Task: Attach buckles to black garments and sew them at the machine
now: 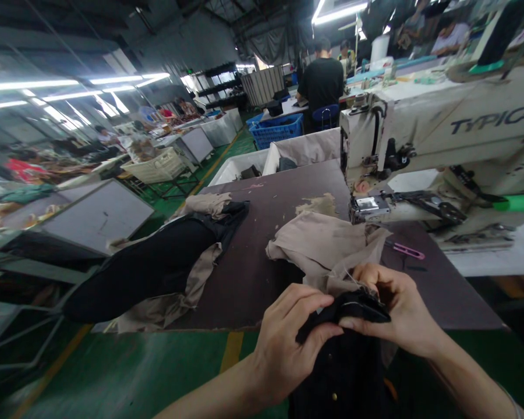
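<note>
My left hand [290, 343] and my right hand [393, 308] both pinch the folded edge of a black garment [344, 308] close to each other, above the table's front edge. Its body hangs down below the table edge, with a small gold button showing. Beige lining fabric [327, 250] rises from the garment and spreads over the dark brown worktable [262, 238]. A second black garment with beige lining [148, 270] lies to the left. Purple-handled thread snips [408, 251] lie right of my right hand, untouched.
An industrial sewing machine [441, 134] stands at the right, its foot near the beige fabric. Behind the table are white fabric bins [301, 151] and a blue plastic crate [276, 131]. A co-worker in a black shirt [321, 84] stands further back. The floor is green.
</note>
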{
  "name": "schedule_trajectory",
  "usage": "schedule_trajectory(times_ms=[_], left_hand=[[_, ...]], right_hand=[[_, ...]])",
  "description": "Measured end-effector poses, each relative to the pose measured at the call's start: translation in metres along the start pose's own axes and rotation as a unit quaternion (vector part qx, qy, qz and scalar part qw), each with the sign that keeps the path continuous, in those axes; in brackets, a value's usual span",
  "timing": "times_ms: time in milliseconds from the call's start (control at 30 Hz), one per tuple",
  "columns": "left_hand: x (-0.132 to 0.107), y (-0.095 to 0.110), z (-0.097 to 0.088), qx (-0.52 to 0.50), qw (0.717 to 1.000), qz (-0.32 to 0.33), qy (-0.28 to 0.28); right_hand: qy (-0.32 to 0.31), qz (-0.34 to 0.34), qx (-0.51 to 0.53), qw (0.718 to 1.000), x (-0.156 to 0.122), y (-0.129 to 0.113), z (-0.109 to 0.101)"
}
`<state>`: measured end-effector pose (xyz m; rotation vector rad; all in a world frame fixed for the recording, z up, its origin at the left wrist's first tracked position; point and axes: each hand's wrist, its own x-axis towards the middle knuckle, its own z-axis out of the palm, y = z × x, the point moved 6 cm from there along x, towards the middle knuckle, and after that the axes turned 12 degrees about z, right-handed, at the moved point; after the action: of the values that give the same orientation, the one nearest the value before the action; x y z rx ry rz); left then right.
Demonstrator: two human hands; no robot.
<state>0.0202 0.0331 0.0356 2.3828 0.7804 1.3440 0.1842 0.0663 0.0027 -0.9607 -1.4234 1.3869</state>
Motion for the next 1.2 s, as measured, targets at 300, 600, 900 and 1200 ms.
schedule_trajectory(times_ms=[300, 600, 900, 1200], left_hand=[[-0.015, -0.051, 0.028, -0.316, 0.933, -0.168, -0.048], [0.011, -0.031, 0.008, -0.175, 0.979, -0.064, -0.079], [0.025, -0.027, 0.007, -0.23, 0.971, -0.007, -0.067], [0.018, -0.029, 0.018, -0.278, 0.957, -0.03, -0.079]], right_hand=[[-0.119, 0.073, 0.087, 0.986, 0.005, 0.011, 0.002], [-0.139, 0.061, 0.04, 0.988, 0.007, 0.008, -0.003], [-0.104, 0.043, 0.046, 0.993, -0.003, 0.004, -0.018], [-0.139, 0.074, -0.084, 0.984, -0.008, -0.008, -0.025]])
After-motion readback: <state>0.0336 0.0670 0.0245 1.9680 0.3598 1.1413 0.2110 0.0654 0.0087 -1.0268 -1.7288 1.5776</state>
